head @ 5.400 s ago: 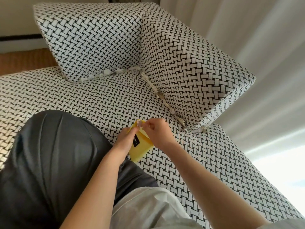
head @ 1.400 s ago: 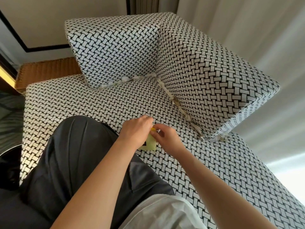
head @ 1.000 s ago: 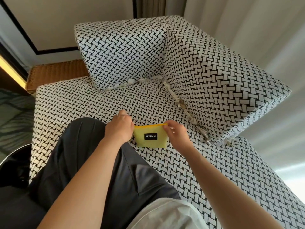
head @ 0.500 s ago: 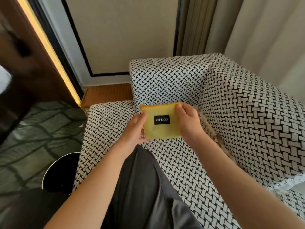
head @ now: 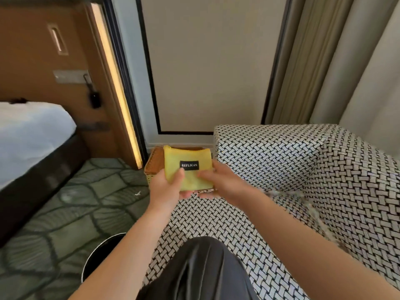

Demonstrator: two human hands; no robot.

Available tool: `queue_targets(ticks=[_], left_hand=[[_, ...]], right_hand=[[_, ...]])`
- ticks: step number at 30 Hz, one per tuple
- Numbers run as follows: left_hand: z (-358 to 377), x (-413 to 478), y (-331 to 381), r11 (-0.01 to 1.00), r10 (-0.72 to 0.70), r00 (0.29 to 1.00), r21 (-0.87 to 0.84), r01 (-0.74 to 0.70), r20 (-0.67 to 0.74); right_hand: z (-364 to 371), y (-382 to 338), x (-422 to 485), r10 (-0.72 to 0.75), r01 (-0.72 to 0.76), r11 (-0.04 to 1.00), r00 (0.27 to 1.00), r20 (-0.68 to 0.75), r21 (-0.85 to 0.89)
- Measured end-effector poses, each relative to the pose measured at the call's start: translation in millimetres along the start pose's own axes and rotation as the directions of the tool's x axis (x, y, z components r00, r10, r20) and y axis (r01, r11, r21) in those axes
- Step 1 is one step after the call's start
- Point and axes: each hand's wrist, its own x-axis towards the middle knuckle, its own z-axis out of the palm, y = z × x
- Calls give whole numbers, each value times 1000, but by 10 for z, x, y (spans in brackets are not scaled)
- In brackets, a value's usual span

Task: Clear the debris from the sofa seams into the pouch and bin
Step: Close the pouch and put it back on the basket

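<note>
Head-cam view, person seated on a sofa. Nearest, at 6 o'clock: a lap in dark trousers (head: 201,269). At 7 o'clock, on the green carpet (head: 71,208) just beside the seat edge: a round black bin (head: 101,254), partly hidden by the L forearm. The sofa seat (head: 205,217), black-and-white weave, runs up the middle.

Centre frame, raised off the seat: a yellow pouch (head: 186,155) w/ a black "REPLICAS" label, held between both hands. L hand (head: 166,187) grips its lower-left corner, thumb across the front, fingers behind. R hand (head: 225,182) holds the lower-right edge, fingers curled onto the front; slightly blurred. Pouch long axis runs 9–3 o'clock. Its top edge points to 12, and the label faces the wearer, upright. Zipped or not: can't tell.

Debris (head: 283,192), pale blurred scraps, lines the seam at 3–4 o'clock from the hands, where the seat meets the back cushion (head: 281,154). R hand is nearer it; L hand is nearer the bin. Judgement: the next pick-up likely suits the R hand, w/ the L hand steadying the pouch.

Further off: a wicker-topped side table (head: 154,161) behind the pouch, a bed (head: 32,131) at 9 o'clock, and curtains (head: 346,72) at 1–2.
</note>
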Motion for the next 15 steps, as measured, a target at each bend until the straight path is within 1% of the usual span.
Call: queue_targets(ticks=[1, 3, 4, 6, 8, 9, 11, 13, 15], left_hand=[[-38, 60, 15, 1000, 15, 1000, 18, -15, -7], [-121, 228, 39, 997, 38, 998, 69, -36, -39], [-148, 320, 48, 993, 47, 996, 114, -39, -71], [-186, 526, 57, 965, 66, 987, 263, -25, -148], [-213, 736, 55, 931, 88, 980, 366, -17, -181], [-240, 876, 28, 930, 81, 981, 368, -12, -174], [-299, 1115, -63, 955, 33, 991, 297, 7, -128], [-376, 1342, -190, 976, -37, 998, 212, 46, -47], [-475, 1621, -363, 975, -109, 993, 200, 99, 39]], right_hand=[[26, -6, 60, -2, 3, 1000, 1000, 19, -24], [104, -42, 240, -23, 23, 999, 1000, 8, -39], [139, -52, 338, -43, 43, 998, 999, -14, -42], [205, -42, 537, -91, 88, 995, 993, -71, -41], [248, -9, 733, -107, 107, 994, 985, -135, -4], [270, 13, 870, -99, 105, 994, 981, -166, 24], [292, 91, 1120, -65, 82, 993, 980, -189, 87], [294, 205, 1365, -30, 52, 990, 986, -166, 129], [303, 372, 1663, -1, 23, 990, 988, -154, 140]])
